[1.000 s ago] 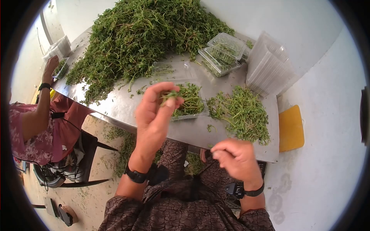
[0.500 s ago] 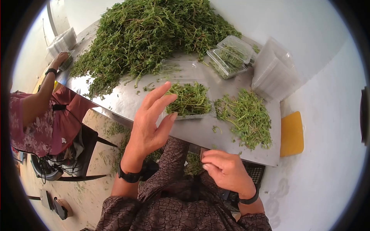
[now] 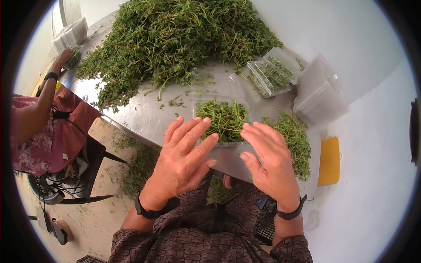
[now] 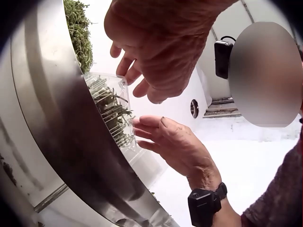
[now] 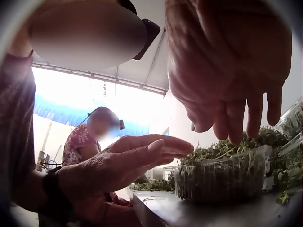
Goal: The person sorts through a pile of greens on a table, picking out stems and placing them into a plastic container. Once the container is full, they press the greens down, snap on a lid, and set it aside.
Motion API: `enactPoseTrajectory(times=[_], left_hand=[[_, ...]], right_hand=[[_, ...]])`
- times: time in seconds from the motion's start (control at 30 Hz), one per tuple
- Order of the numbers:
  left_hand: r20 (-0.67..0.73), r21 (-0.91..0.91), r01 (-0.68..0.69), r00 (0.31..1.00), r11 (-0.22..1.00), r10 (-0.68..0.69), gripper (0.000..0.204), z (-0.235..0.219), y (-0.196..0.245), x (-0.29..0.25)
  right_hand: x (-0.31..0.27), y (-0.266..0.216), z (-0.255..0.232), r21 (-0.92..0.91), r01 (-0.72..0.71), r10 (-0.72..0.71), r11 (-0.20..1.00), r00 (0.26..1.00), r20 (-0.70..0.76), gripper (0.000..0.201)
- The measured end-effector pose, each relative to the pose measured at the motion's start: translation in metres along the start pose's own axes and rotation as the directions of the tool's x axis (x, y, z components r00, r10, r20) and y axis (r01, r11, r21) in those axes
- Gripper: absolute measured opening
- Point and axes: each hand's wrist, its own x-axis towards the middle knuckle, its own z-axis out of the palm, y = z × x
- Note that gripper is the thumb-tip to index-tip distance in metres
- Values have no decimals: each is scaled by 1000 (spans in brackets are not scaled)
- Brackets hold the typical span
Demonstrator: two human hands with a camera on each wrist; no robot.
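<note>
A clear plastic container filled with green sprigs stands near the table's front edge, its lid folded back. My left hand is at its left front corner with fingers spread, and my right hand is at the right front corner, fingers extended. Neither hand holds anything. In the right wrist view, the left fingertips reach the left side of the container, and the right hand hangs over the sprigs; contact is hard to tell. The left wrist view shows both hands beside the container.
A large heap of greens covers the back of the table. Filled containers and stacked empty ones stand at the right, near a smaller pile. Another person works at the left; a yellow board is at the right.
My right hand has risen from below the table's edge to the container, and its fingers have straightened. The left fingers, which pinched a sprig earlier, are now spread and hold nothing.
</note>
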Motion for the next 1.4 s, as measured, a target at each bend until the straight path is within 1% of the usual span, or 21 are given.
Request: enactPoseTrajectory(times=[0.13,0.27,0.33,0.5,0.6,0.63,0.7,0.73,0.77,0.8,0.87,0.9,0.93,0.97,1.0,1.07,1.1,1.23,1.3,1.33,1.4], left_hand=[[87,51,-41,996,998,36,48,5,1,5],[132,71,-40,991,997,30,49,10,0,11],[156,65,-15,988,998,5,45,11,-1,13],[149,53,-32,989,998,24,36,14,-4,18],[147,36,-31,989,999,26,32,15,-6,21],[153,31,-21,988,999,16,31,16,-6,21],[151,28,-34,988,999,30,32,14,-6,22],[140,34,-32,990,999,27,32,13,-5,22],[119,61,-33,993,998,25,34,11,-4,22],[126,41,-47,991,998,42,34,9,-2,21],[39,47,-38,999,998,36,33,7,-1,17],[-14,27,-76,997,997,76,33,7,-1,14],[-8,13,-82,997,997,82,33,7,1,10],[-51,-6,-108,993,994,108,27,6,5,7],[-100,-20,-134,986,991,132,23,5,8,4],[-110,-21,-147,984,989,143,19,6,17,0],[-90,-36,-165,983,986,161,19,7,20,-2],[-62,-69,-201,978,977,197,20,14,30,-9],[-55,-85,-214,976,973,209,20,15,33,-12],[-42,-84,-212,977,974,209,21,14,35,-13],[-32,-89,-221,975,971,219,23,15,36,-15]], right_hand=[[6,4,8,-16,2,-1,1000,999,36,35],[10,9,12,-35,8,-6,999,998,60,31],[11,12,12,-32,11,-9,999,998,63,29],[9,18,13,65,34,-39,997,996,86,22],[10,21,14,88,26,-35,996,995,95,21],[9,21,14,82,12,-20,997,996,87,21],[7,22,9,94,49,-56,994,996,75,22],[4,24,5,80,29,-35,996,997,67,22],[0,27,1,84,37,-38,996,999,10,24],[-3,30,-3,85,47,-43,995,998,-45,26],[-13,39,-17,56,-2,7,998,997,-73,27],[-19,45,-23,31,-53,55,998,996,-75,27],[-24,48,-28,9,-100,101,995,992,-81,27],[-29,50,-33,-5,-152,152,988,987,-56,26],[-34,53,-36,-11,-157,156,988,986,-60,26],[-46,58,-39,-133,-233,232,963,972,-18,26],[-50,57,-41,-157,-257,261,954,965,7,28],[-68,57,-43,-174,-293,307,940,949,64,31],[-73,53,-45,-243,-334,341,911,940,-13,37],[-76,52,-47,-247,-341,347,907,938,-18,37],[-83,50,-53,-206,-455,450,866,890,-73,41]])
